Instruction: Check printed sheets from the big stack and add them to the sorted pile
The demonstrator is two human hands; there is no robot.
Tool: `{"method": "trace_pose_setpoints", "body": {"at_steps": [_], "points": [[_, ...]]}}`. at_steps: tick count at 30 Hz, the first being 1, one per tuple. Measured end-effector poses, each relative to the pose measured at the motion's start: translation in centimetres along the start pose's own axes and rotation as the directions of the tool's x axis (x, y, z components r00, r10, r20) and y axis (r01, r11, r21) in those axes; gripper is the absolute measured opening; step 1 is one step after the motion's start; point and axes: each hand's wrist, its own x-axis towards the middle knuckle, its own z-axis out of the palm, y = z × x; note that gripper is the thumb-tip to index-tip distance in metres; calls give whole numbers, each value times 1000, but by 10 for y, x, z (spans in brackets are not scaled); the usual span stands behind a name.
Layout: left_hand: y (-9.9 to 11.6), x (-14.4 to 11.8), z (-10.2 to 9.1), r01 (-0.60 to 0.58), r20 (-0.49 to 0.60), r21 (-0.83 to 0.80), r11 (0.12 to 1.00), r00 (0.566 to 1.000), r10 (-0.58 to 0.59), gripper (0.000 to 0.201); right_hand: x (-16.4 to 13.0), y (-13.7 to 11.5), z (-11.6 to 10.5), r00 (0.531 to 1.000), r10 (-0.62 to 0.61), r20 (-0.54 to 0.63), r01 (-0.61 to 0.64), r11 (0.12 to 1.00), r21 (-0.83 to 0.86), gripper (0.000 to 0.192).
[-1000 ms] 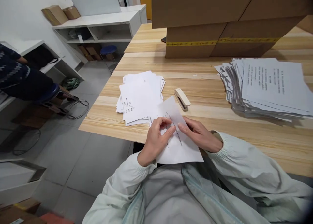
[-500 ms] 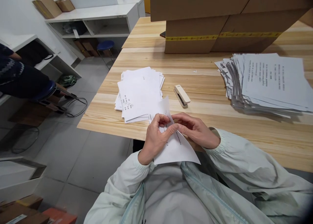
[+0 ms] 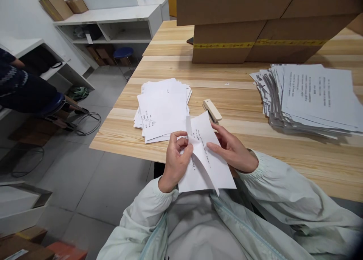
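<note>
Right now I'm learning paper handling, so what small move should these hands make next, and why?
Perhaps ease the left hand slightly leftward while the right hand steadies the printed paper: a raised, curling edge runs down its middle, the left hand pinches beside it, and the right thumb lies on the other side, so the parts look only partly separated.

White printed sheets (image 3: 217, 161) slant between left hand (image 3: 178, 160) and right hand (image 3: 235, 148), one edge curling upward.

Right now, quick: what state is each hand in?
Left hand: closed, pinching the thin white printed paper sheets.
Right hand: closed on the same sheets' right side, thumb on top.
</note>
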Motion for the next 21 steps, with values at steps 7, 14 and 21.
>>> {"method": "trace_pose_setpoints", "body": {"at_steps": [7, 14, 21], "points": [[-5, -6, -7, -80, -167, -280, 957, 985, 33, 41, -2, 5, -8, 990, -109, -86, 75, 939, -335, 51], [-3, -6, -9, -286, 170, 151, 946, 951, 260, 34, 2, -5, -9, 988, -157, 3, 147, 920, -364, 55], [-11, -6, -2, -563, 335, 505, 654, 827, 453, 26, 1, -7, -13, 989, -117, 89, 134, 966, -219, 48]]}}
